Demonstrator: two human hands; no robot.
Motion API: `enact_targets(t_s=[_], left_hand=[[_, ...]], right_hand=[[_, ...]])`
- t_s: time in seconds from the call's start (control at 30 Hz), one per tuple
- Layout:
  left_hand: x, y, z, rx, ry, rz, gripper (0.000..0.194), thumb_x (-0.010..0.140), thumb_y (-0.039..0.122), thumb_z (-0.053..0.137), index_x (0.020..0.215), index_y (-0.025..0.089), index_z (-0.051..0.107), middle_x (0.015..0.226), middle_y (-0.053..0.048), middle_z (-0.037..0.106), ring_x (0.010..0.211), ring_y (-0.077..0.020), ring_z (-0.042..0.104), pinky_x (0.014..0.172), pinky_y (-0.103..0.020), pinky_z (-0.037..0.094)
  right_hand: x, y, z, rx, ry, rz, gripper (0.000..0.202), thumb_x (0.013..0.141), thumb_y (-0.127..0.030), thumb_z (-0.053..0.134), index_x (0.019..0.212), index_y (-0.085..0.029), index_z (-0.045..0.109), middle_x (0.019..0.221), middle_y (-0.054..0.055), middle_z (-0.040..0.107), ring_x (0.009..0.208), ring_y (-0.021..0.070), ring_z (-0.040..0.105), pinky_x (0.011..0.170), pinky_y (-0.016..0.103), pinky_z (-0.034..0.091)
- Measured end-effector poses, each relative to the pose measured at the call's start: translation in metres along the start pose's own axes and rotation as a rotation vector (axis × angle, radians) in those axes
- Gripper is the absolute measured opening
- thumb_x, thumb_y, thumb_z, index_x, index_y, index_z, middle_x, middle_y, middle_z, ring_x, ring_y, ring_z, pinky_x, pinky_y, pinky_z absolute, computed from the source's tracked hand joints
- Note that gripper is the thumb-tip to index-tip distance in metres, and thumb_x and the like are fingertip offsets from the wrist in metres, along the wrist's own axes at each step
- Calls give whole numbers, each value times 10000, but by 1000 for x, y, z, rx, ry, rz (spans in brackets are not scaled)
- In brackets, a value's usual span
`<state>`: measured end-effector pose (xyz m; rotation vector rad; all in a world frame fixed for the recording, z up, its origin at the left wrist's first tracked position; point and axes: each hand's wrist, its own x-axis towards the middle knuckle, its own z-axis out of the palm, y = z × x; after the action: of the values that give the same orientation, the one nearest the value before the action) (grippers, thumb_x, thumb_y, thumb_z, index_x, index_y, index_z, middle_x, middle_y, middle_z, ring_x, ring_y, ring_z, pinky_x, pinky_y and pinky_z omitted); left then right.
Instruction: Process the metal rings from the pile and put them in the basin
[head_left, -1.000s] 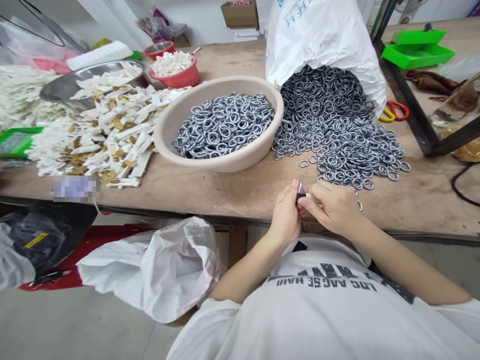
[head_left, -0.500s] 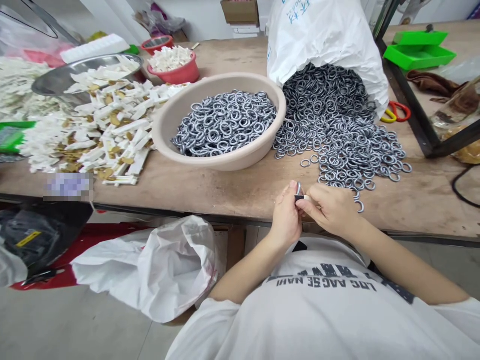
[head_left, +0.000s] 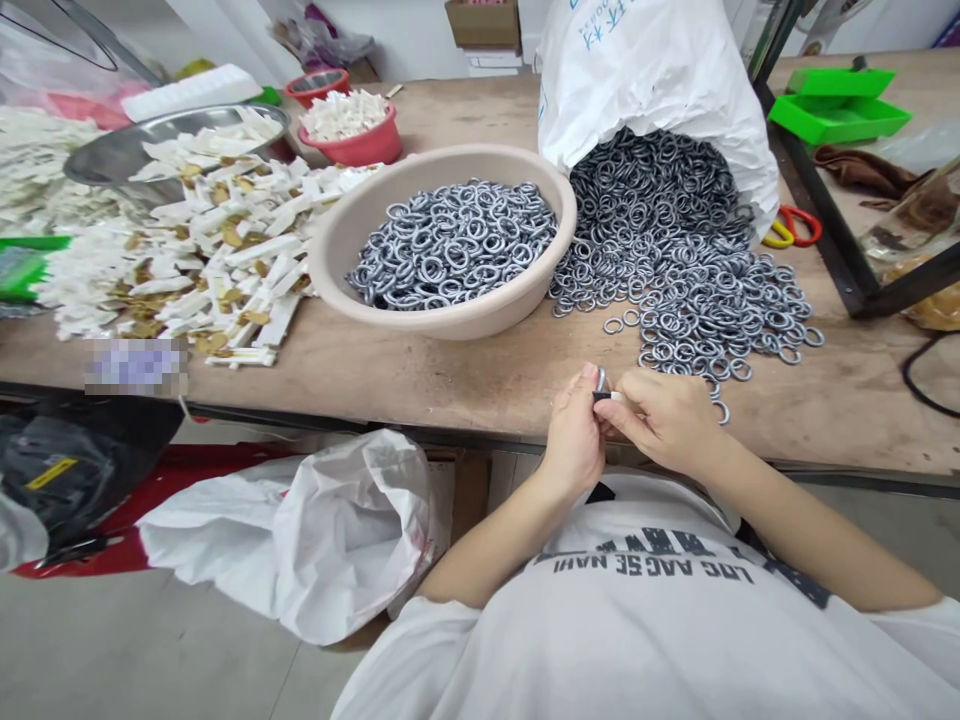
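At the table's front edge my left hand (head_left: 574,432) is closed on a grey ring (head_left: 601,379), whose upper part shows above the fingers. My right hand (head_left: 664,415) meets it from the right, fingers curled and thumb pressed in. Between the thumbs shows a small black piece (head_left: 602,396) with a whitish end by the right thumb; its kind is unclear, and the fingers hide the rest. Just beyond my right hand lies a heap of loose grey rings (head_left: 697,310). Farther left, a beige basin (head_left: 442,322) is filled with similar rings.
A white sack (head_left: 652,70) lies tipped behind the heap, spilling rings. White strips with brown bits (head_left: 225,250) are piled at left, near a metal bowl (head_left: 97,165) and a red bowl (head_left: 367,148). Scissors (head_left: 802,226) lie beside a dark metal frame (head_left: 855,270). Below hangs an open white bag (head_left: 322,540).
The whole view has shifted very slightly. Both hands keep the same hold on the ring and the small black piece, with no other clear movement.
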<state>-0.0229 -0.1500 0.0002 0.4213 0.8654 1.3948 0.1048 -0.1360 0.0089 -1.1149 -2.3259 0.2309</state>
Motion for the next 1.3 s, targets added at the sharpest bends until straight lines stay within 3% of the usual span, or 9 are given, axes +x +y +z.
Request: enact_targets(t_s=[0.27, 0.4, 0.53, 0.63, 0.73, 0.9, 1.03, 1.2, 1.3], left_hand=[[-4, -7, -12, 63, -179, -37, 472, 881, 527, 630, 646, 178, 415, 511, 77, 338, 436, -47, 295, 466, -198, 307], [4, -5, -29, 111, -132, -46, 393, 857, 498, 678, 726, 147, 561, 602, 29, 532, 491, -50, 457, 515, -189, 405], [20, 10, -43, 121, -90, -9, 363, 819, 377, 748, 1090, 145, 687, 822, -36, 703, 608, -56, 598, 606, -171, 494], [27, 20, -46, 86, -61, -25, 377, 815, 329, 726, 1143, 148, 681, 960, -67, 733, 698, -95, 661, 643, -211, 555], [29, 20, -42, 44, -90, -113, 318, 842, 407, 661, 1011, 139, 673, 976, -73, 716, 708, -129, 673, 579, -238, 562], [24, 10, -27, 139, -266, -289, 520, 853, 648, 577, 847, 130, 616, 742, -32, 616, 496, -69, 509, 394, -178, 350], [15, 11, -16, 107, -306, -293, 528, 809, 659, 642, 747, 152, 510, 600, 51, 436, 442, -27, 358, 409, -154, 249], [6, 10, -7, 74, -185, -129, 504, 787, 585, 714, 696, 174, 438, 561, 69, 369, 450, -33, 315, 422, -161, 224], [5, 7, -5, 83, -150, -98, 520, 792, 606, 696, 682, 177, 423, 545, 74, 349, 445, -34, 298, 420, -164, 217]], right_hand=[[36, 40, -5, -171, 17, 424, 573, 1029, -583, 239, 773, -190, 568, 650, 40, 589, 598, 154, 478, 574, 305, 214], [65, 67, 5, -284, -95, 326, 446, 974, -576, 457, 999, -183, 666, 971, 105, 707, 779, 206, 580, 608, 313, 235], [82, 76, 23, -317, -235, 286, 348, 944, -441, 563, 1115, -161, 679, 1110, 143, 697, 880, 237, 613, 655, 316, 317], [81, 69, 21, -107, -228, 296, 247, 949, -354, 536, 973, -162, 690, 998, 111, 703, 853, 214, 604, 698, 311, 375], [67, 48, 7, 478, -225, 283, 279, 959, -396, 506, 819, -188, 628, 817, 38, 671, 753, 172, 590, 696, 292, 433], [39, 16, 0, 1088, -232, 389, 296, 935, -493, 569, 825, -220, 542, 648, -31, 566, 539, 138, 570, 552, 280, 468], [30, 16, 6, 1038, -109, 388, 276, 920, -484, 605, 866, -214, 589, 700, -19, 612, 599, 137, 597, 610, 286, 490], [29, 17, 5, 662, 57, 231, 274, 810, -439, 756, 944, -212, 683, 871, 20, 663, 823, 179, 606, 768, 314, 465], [27, 15, 2, 650, 66, 240, 271, 930, -463, 602, 906, -202, 672, 836, 25, 671, 788, 171, 604, 730, 303, 449]])
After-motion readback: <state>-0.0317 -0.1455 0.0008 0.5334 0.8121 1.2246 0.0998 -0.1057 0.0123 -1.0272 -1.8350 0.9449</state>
